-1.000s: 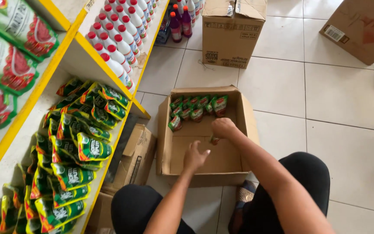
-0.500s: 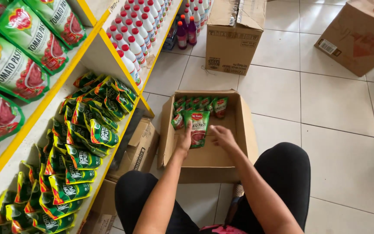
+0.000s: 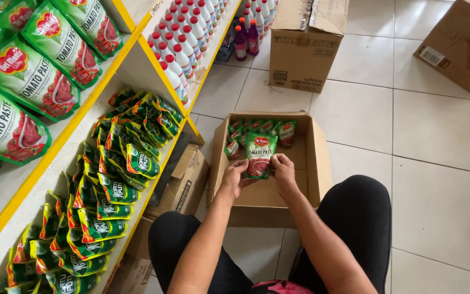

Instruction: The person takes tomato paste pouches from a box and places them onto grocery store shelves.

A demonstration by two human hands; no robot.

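Both hands, left [image 3: 234, 178] and right [image 3: 284, 171], pinch a green pouch [image 3: 260, 153], hiding its lower corners

3 cardboard boxes [image 3: 270, 204] are counted on the floor; 2 purple bottles [image 3: 247, 39] are seen; 1 pouch [image 3: 260, 155] is held by 2 hands [image 3: 234, 179].

At the centre of the frame both bare hands, left hand [image 3: 234, 178] and right hand [image 3: 284, 173], pinch a glossy green and red plastic-film pouch [image 3: 260, 154] whose skin catches the light. It sits over an open brown corrugated cardboard box [image 3: 322, 163], matt and slightly rough. Below lies a floor of pale glazed tiles [image 3: 436, 141], smooth with a soft sheen. At left, the shelf edge of yellow painted board [image 3: 55, 158] looks smooth and satiny.
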